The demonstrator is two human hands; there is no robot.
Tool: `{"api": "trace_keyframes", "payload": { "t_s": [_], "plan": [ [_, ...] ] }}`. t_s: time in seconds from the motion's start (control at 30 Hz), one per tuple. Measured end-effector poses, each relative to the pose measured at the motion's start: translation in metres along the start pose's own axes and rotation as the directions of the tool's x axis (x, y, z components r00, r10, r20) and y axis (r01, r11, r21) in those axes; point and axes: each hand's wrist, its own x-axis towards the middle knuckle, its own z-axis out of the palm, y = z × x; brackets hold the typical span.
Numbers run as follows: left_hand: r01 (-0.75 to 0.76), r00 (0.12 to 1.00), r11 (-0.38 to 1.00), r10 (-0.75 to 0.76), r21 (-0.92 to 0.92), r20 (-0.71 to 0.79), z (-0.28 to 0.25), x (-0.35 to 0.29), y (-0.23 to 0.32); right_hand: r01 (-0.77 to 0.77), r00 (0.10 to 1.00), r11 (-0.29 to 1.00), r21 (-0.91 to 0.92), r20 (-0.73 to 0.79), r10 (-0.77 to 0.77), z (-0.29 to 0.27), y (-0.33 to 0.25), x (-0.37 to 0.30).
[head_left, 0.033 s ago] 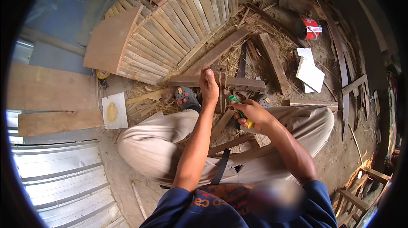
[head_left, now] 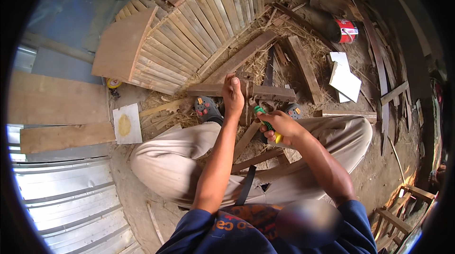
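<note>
I sit on the ground in beige trousers, knees apart. My left hand (head_left: 232, 94) presses down on a small upright wooden piece (head_left: 246, 107) that stands against a dark plank (head_left: 275, 93) lying crosswise in front of my feet. My right hand (head_left: 279, 126) is closed on a tool with a green and yellow handle (head_left: 265, 123), held just right of that upright piece. The tool's working end is hidden behind the wood and my fingers. Thin wooden strips (head_left: 246, 138) lie between my legs.
A slatted wooden panel (head_left: 204, 26) and a plywood board (head_left: 123, 45) lie ahead to the left. A red can (head_left: 348, 30) and white sheets (head_left: 343, 78) are at the right. Planks (head_left: 52, 97), corrugated metal (head_left: 61, 192) and a yellow tape measure (head_left: 113, 82) are on the left.
</note>
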Motion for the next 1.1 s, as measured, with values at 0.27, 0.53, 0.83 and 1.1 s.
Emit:
{"api": "trace_keyframes", "payload": {
  "t_s": [0.27, 0.53, 0.83, 1.1],
  "plan": [
    [0.078, 0.916, 0.946, 0.056, -0.314, 0.396, -0.003, 0.003, 0.029, -0.282, 0.958, 0.872, 0.400, 0.163, 0.235, -0.007, -0.023, -0.019],
    [0.167, 0.933, 0.953, -0.069, -0.253, 0.353, 0.006, -0.011, 0.009, -0.416, 0.909, 0.854, 0.313, 0.167, 0.382, -0.009, -0.056, -0.026],
    [0.018, 0.931, 0.964, 0.081, -0.266, 0.357, 0.005, -0.015, 0.024, -0.265, 0.960, 0.944, 0.195, -0.039, 0.277, 0.007, -0.048, -0.036],
    [0.102, 0.932, 0.933, 0.032, -0.345, 0.361, 0.001, -0.010, 0.029, -0.190, 0.971, 0.982, 0.020, -0.146, 0.191, 0.018, -0.059, -0.047]
  ]
}}
